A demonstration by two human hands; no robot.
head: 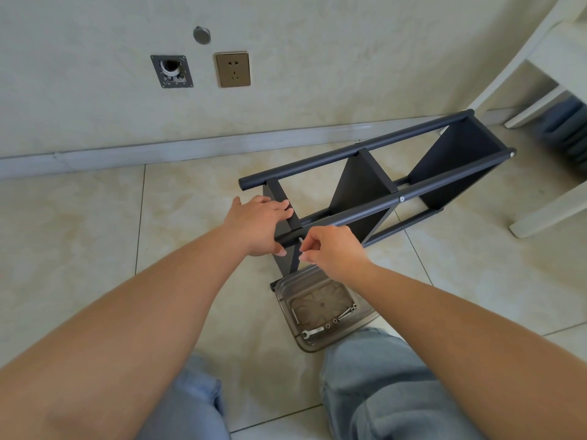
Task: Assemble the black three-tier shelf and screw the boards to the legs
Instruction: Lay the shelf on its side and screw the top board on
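The black three-tier shelf [374,182] lies on its side on the tiled floor, its round legs running from near me toward the far right. My left hand [257,223] grips the nearest board and the near end of the closest leg [413,193]. My right hand [330,246] pinches a small silver screw [300,240] at that leg's near end, just right of my left thumb. Silver screw heads show further along the same leg at the middle and far boards.
A clear plastic tray [365,315] by my right knee holds a small wrench [313,332], a hex key, bolts and nuts. A white wooden chair [546,100] stands at the right. The wall with a socket [232,69] is behind the shelf.
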